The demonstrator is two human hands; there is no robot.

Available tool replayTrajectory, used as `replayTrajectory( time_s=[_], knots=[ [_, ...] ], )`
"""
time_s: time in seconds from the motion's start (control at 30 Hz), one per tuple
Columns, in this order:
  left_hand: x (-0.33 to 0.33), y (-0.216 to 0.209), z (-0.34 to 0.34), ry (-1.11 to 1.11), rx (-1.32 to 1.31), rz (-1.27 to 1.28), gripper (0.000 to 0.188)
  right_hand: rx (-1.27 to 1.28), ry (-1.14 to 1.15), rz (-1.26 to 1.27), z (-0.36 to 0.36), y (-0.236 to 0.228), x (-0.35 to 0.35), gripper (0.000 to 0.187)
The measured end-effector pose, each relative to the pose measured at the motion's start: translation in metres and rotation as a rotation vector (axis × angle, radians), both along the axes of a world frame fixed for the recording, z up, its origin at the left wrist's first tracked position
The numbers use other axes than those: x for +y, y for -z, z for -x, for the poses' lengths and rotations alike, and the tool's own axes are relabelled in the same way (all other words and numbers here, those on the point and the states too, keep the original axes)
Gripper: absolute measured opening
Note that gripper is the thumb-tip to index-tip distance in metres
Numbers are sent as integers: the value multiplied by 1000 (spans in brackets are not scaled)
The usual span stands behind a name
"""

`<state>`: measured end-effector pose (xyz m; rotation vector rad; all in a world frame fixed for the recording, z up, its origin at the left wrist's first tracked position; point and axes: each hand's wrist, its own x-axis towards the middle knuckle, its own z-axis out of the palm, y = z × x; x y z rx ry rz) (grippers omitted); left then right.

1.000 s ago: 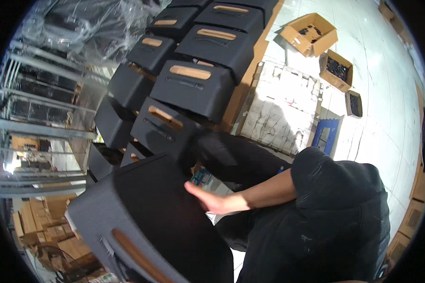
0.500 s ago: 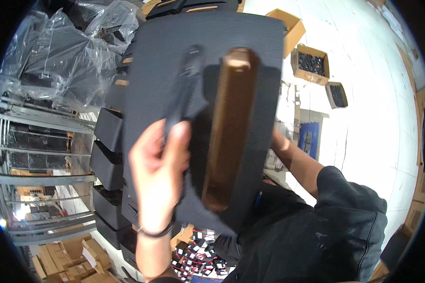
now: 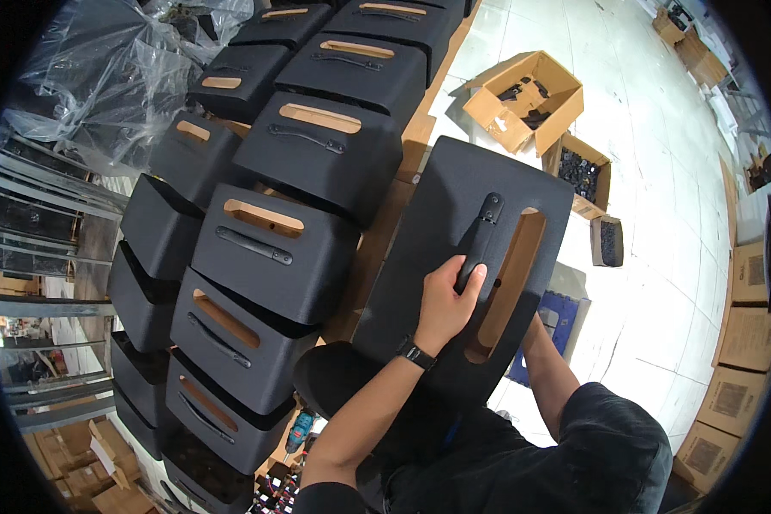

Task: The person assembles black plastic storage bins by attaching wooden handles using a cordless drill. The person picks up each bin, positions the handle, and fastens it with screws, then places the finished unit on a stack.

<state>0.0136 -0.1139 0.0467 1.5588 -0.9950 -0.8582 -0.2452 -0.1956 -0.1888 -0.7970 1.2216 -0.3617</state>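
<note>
A black cabinet (image 3: pixel 428 223), box-shaped with a long wood-lined slot (image 3: pixel 516 283) in its face, stands tilted before me over my lap. My left hand (image 3: pixel 447 300) is wrapped round the black strap handle (image 3: pixel 478 244) fixed beside that slot, the thumb lying on top. A dark band sits on the left wrist. My right forearm (image 3: pixel 550 364) reaches up along the cabinet's right side. The right hand itself is hidden behind the cabinet, so its fingers do not show.
Rows of similar black cabinets (image 3: pixel 274 244) with handles and slots fill the left. Beyond the held one stand an open carton (image 3: pixel 535 77) and a box of small black parts (image 3: pixel 581 176). A teal power drill (image 3: pixel 299 431) lies low near my left elbow. Stacked cartons (image 3: pixel 745 334) line the right.
The held cabinet has moved right and away from my view, tilting clockwise. More of the cabinet rows now shows at left. My left hand keeps its hold on the handle.
</note>
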Motion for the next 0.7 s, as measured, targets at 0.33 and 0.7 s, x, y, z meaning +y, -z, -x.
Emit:
replayTrajectory(
  time_s=[0.33,0.7],
  knots=[
    [-29,48,48,-170,-35,132,40,6,328,166,22,-11,-29,77],
    [-23,53,49,48,48,93,50,91,-200,1283,-191,-248,-158,42]
  ],
)
